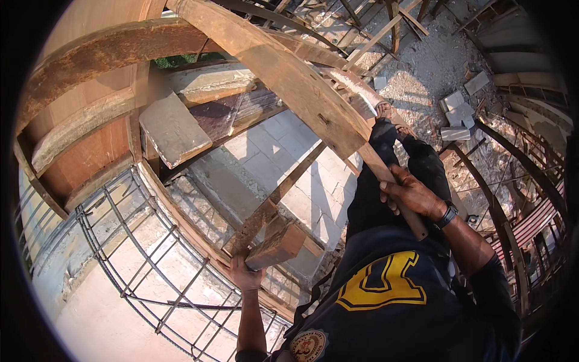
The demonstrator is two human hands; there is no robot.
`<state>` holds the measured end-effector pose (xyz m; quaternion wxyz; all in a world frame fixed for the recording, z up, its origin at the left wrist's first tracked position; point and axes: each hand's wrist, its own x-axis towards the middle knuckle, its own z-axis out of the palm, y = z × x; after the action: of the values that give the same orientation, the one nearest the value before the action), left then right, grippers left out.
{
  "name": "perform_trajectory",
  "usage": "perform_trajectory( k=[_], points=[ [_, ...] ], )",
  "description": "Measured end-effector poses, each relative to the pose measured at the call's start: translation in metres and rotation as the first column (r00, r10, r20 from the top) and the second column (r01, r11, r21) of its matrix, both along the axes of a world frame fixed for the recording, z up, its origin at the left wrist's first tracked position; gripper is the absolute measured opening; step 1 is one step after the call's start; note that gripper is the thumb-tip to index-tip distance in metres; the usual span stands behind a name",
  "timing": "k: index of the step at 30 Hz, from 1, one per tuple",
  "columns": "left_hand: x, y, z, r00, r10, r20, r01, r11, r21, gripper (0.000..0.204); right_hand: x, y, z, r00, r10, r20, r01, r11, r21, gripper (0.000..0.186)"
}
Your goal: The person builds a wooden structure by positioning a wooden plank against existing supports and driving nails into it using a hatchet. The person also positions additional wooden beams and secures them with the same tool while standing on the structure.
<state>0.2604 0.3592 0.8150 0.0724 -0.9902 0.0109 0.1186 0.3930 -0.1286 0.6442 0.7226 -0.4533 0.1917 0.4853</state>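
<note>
My right hand [412, 194] is wrapped round a flat wooden bar [379, 161] with a small hole near its lower end. The bar's far end passes behind a thick, worn timber beam [289, 81] that slants across the view, so what is there stays hidden. Lower left, my left hand [245, 276] grips the timber framing beside a short, thick wooden block [277, 246]. Its fingers are partly hidden by the wood. A long wooden strip [297, 175] runs up and away from that block.
A curved cage of steel rebar [160, 265] lies left of my left arm. A grey slab [174, 130] sits beside curved wooden framing [114, 51]. Below are pale paving tiles [271, 154]. Grey blocks [458, 114] and rubble lie at the upper right, with curved strips [500, 211] nearer.
</note>
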Motion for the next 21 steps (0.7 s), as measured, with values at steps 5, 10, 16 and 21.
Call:
perform_trajectory(
  k=[5,10,16,21],
  points=[
    [0.005,-0.01,0.001,1.0,-0.012,-0.025,0.013,0.999,0.037,0.064,-0.008,0.03,-0.024,0.954,-0.02,-0.298,0.108,0.954,0.279,0.023],
    [-0.006,0.006,-0.014,1.0,0.015,-0.018,-0.012,0.986,0.166,0.068,-0.045,0.055,-0.045,0.895,0.153,-0.418,0.109,0.836,0.538,0.035],
    [-0.018,0.032,-0.011,0.995,0.099,-0.014,-0.096,0.982,0.161,0.054,-0.102,0.083,-0.065,0.82,0.298,-0.488,0.147,0.715,0.683,0.046],
    [-0.081,0.137,0.037,0.869,0.484,-0.103,-0.494,0.863,-0.109,0.054,-0.134,0.093,-0.056,0.766,0.359,-0.533,0.226,0.626,0.747,0.048]
  ],
)
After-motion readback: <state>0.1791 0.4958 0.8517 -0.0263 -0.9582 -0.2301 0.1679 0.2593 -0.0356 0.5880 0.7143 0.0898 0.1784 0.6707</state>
